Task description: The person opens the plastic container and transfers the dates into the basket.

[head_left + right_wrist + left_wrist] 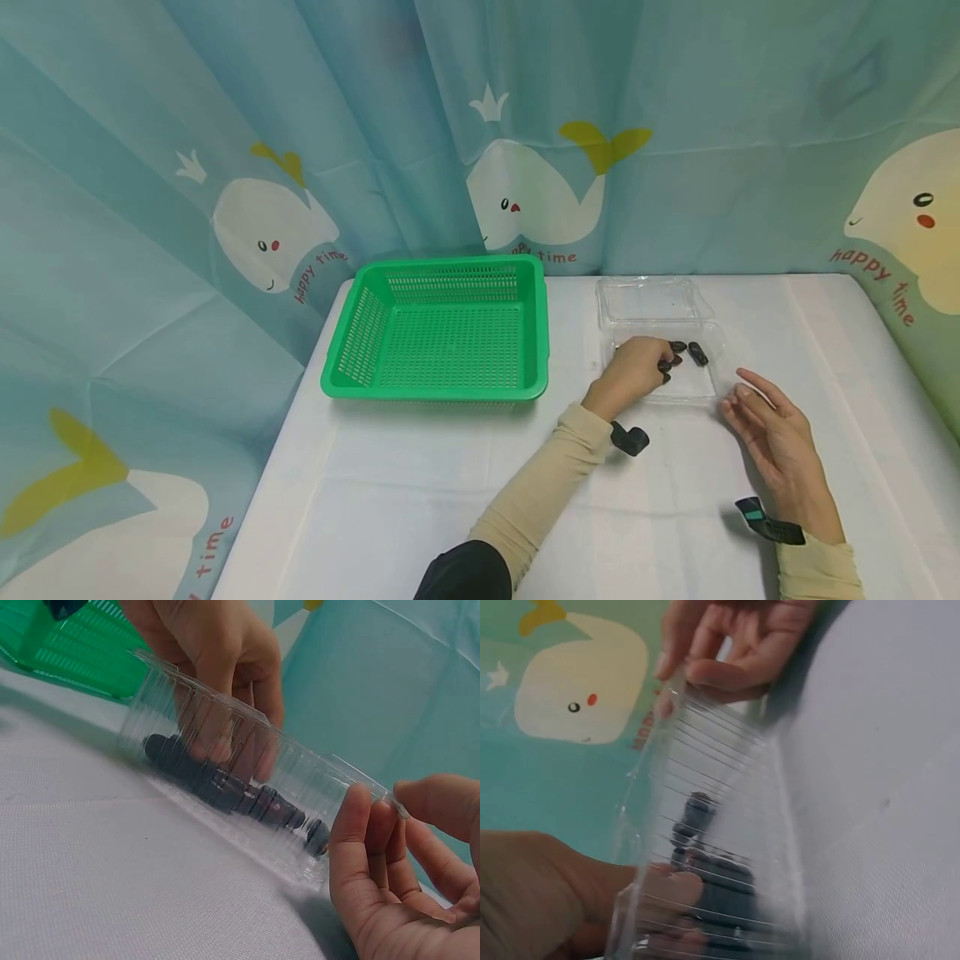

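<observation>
In head view alone: entire container lid (647,302)

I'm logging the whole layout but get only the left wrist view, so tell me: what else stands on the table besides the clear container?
Observer: A green basket stands on the white table, to the person's left of the clear container.
Operator: Is anything in that basket?
Observer: Nothing that I can see; the head view shows its mesh floor bare.
Operator: And how does the container's lid lie?
Observer: Open: the head view shows the lid laid back on the container's far side.
</observation>
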`<act>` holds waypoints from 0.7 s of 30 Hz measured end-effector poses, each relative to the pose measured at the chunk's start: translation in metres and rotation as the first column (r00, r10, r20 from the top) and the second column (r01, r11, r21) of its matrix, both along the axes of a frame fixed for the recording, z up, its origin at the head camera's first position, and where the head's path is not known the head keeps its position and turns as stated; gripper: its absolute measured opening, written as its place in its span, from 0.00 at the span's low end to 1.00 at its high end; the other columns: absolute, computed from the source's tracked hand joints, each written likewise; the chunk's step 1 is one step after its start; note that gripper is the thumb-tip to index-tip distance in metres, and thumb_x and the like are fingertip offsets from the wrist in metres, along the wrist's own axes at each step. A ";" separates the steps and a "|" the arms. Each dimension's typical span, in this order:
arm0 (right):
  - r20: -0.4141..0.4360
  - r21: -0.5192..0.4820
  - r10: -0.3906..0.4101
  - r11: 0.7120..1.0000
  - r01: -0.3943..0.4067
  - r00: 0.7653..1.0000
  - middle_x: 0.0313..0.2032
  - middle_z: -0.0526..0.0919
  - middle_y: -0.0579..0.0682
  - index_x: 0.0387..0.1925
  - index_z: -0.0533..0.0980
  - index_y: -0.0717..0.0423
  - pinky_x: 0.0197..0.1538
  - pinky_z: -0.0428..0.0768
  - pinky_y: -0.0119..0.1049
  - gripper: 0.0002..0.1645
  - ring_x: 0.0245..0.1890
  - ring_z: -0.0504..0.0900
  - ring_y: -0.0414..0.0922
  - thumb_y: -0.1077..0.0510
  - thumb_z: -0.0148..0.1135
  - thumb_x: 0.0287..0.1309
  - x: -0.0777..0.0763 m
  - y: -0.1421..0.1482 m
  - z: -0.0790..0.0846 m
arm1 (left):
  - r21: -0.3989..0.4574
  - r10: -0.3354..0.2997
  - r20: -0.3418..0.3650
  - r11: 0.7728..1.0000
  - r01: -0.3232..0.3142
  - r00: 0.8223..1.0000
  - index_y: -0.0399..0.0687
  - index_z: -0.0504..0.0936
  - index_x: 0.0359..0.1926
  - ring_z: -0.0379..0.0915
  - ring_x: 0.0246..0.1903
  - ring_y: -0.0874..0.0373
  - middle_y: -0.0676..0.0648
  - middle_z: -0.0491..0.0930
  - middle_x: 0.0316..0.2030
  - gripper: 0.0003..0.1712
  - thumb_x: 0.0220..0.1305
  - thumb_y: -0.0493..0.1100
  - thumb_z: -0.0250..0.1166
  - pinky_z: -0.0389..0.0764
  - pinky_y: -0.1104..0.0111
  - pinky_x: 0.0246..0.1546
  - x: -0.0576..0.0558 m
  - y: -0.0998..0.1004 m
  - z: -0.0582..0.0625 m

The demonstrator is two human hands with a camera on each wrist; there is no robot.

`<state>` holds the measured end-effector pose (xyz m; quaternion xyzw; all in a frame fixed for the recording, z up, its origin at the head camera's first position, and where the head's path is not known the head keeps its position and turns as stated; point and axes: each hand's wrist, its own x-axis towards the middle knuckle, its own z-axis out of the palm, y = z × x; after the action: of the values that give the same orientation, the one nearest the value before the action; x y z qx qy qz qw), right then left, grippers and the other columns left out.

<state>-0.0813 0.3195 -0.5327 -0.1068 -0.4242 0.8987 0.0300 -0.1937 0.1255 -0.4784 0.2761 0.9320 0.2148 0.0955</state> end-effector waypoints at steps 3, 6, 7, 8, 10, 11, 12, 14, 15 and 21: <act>0.005 0.004 -0.002 1.000 0.002 1.000 0.41 0.87 0.48 0.60 0.82 0.52 0.47 0.88 0.30 0.22 0.40 0.88 0.41 0.72 0.54 0.74 0.000 0.001 0.000 | -0.077 -0.016 -0.049 0.997 0.013 0.999 0.53 0.89 0.49 0.83 0.46 0.67 0.57 0.89 0.46 0.10 0.67 0.42 0.72 0.78 0.81 0.48 0.000 0.002 0.000; 0.008 0.005 -0.001 1.000 0.001 1.000 0.41 0.87 0.47 0.60 0.82 0.52 0.47 0.88 0.30 0.22 0.40 0.88 0.41 0.72 0.54 0.74 -0.001 0.001 0.000 | -0.139 -0.033 -0.085 0.990 0.021 0.996 0.55 0.88 0.48 0.82 0.44 0.67 0.58 0.88 0.44 0.09 0.68 0.44 0.71 0.79 0.81 0.48 0.000 0.004 -0.002; 0.009 0.006 -0.001 1.000 0.001 1.000 0.41 0.87 0.47 0.60 0.82 0.52 0.47 0.88 0.30 0.22 0.40 0.88 0.41 0.72 0.54 0.74 -0.001 0.001 0.000 | -0.150 -0.038 -0.094 0.988 0.024 0.995 0.55 0.88 0.47 0.82 0.44 0.67 0.58 0.88 0.44 0.09 0.68 0.45 0.71 0.79 0.81 0.47 0.000 0.005 -0.002; 0.010 0.007 -0.001 1.000 0.001 1.000 0.41 0.87 0.47 0.60 0.82 0.52 0.47 0.88 0.30 0.22 0.40 0.88 0.41 0.72 0.54 0.74 -0.001 0.001 0.000 | -0.156 -0.042 -0.101 0.987 0.026 0.994 0.55 0.88 0.47 0.82 0.43 0.67 0.58 0.88 0.43 0.08 0.68 0.45 0.71 0.79 0.81 0.47 0.000 0.005 -0.002; 0.011 0.006 0.001 1.000 -0.001 1.000 0.41 0.87 0.47 0.60 0.82 0.52 0.47 0.88 0.30 0.22 0.40 0.88 0.41 0.72 0.54 0.74 -0.001 0.001 0.001 | -0.164 -0.048 -0.111 0.986 0.030 0.993 0.55 0.88 0.46 0.82 0.42 0.68 0.58 0.88 0.42 0.08 0.67 0.45 0.72 0.78 0.81 0.46 0.000 0.005 -0.002; 0.012 0.006 0.001 1.000 -0.001 1.000 0.41 0.87 0.47 0.60 0.82 0.52 0.47 0.88 0.30 0.22 0.40 0.88 0.41 0.72 0.54 0.74 -0.001 0.001 0.001 | -0.165 -0.051 -0.112 0.986 0.033 0.992 0.55 0.88 0.46 0.81 0.41 0.68 0.58 0.88 0.42 0.08 0.67 0.45 0.72 0.78 0.81 0.45 0.000 0.005 -0.002; 0.013 0.006 0.001 1.000 -0.001 1.000 0.41 0.86 0.47 0.60 0.82 0.52 0.47 0.88 0.30 0.22 0.40 0.88 0.41 0.72 0.54 0.74 -0.001 0.001 0.001 | -0.163 -0.055 -0.112 0.986 0.037 0.992 0.55 0.88 0.45 0.81 0.41 0.68 0.58 0.88 0.41 0.08 0.66 0.45 0.72 0.78 0.81 0.44 -0.001 0.005 -0.002; 0.016 0.007 0.000 1.000 0.000 1.000 0.41 0.86 0.47 0.60 0.82 0.52 0.47 0.88 0.30 0.22 0.40 0.88 0.40 0.72 0.54 0.74 -0.001 0.001 0.001 | -0.157 -0.063 -0.114 0.987 0.044 0.992 0.55 0.88 0.45 0.81 0.40 0.68 0.58 0.88 0.41 0.09 0.65 0.44 0.73 0.78 0.81 0.43 0.000 0.004 -0.002; 0.018 0.011 -0.001 1.000 0.001 1.000 0.41 0.86 0.47 0.60 0.82 0.52 0.47 0.88 0.30 0.22 0.40 0.88 0.40 0.71 0.55 0.74 -0.001 0.001 0.001 | -0.153 -0.067 -0.115 0.987 0.049 0.991 0.55 0.88 0.45 0.81 0.40 0.68 0.58 0.88 0.41 0.09 0.64 0.44 0.74 0.78 0.81 0.42 0.000 0.004 -0.002; 0.021 0.015 -0.006 1.000 0.005 1.000 0.41 0.86 0.47 0.60 0.82 0.52 0.47 0.88 0.30 0.22 0.40 0.88 0.40 0.71 0.55 0.73 0.000 0.001 0.001 | -0.160 -0.101 -0.128 0.984 0.080 0.987 0.55 0.87 0.45 0.79 0.39 0.68 0.58 0.87 0.41 0.10 0.63 0.44 0.75 0.78 0.80 0.41 0.000 0.003 -0.003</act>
<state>-0.0816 0.3209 -0.5316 -0.1171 -0.4307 0.8944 0.0288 -0.1939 0.1289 -0.4818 0.3240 0.9366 0.1182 0.0626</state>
